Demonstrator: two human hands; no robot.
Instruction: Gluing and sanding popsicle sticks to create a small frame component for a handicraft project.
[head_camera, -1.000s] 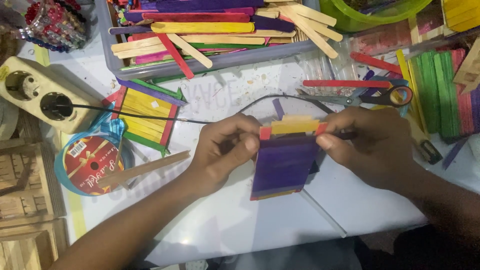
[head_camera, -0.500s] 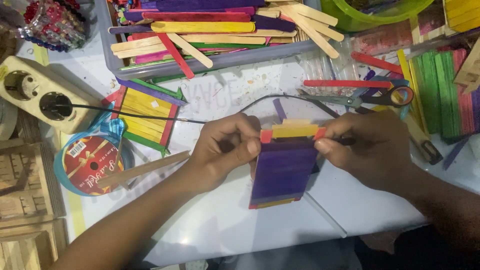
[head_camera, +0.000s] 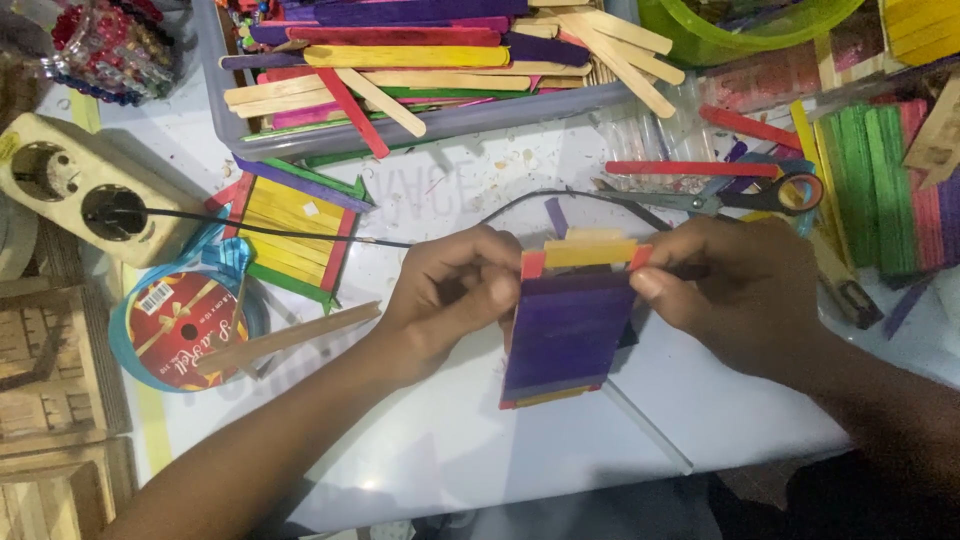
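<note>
Both my hands hold a small panel of purple craft sticks (head_camera: 565, 335) over the white table (head_camera: 420, 450). The panel has red side sticks and a yellow stick across its top. My left hand (head_camera: 450, 300) grips its left edge near the top. My right hand (head_camera: 735, 300) pinches its upper right corner, thumb on the red stick. The panel tilts slightly, its lower end toward me.
A grey tray (head_camera: 420, 125) of coloured sticks stands at the back. A yellow stick panel (head_camera: 290, 235) with a bare stick (head_camera: 290, 335), a ribbon spool (head_camera: 180, 325), a power strip (head_camera: 85, 190) with black cable lie left. Scissors (head_camera: 740, 195) and green sticks (head_camera: 865, 190) lie right.
The purple panel has shifted very slightly in my hands; both hands keep their hold.
</note>
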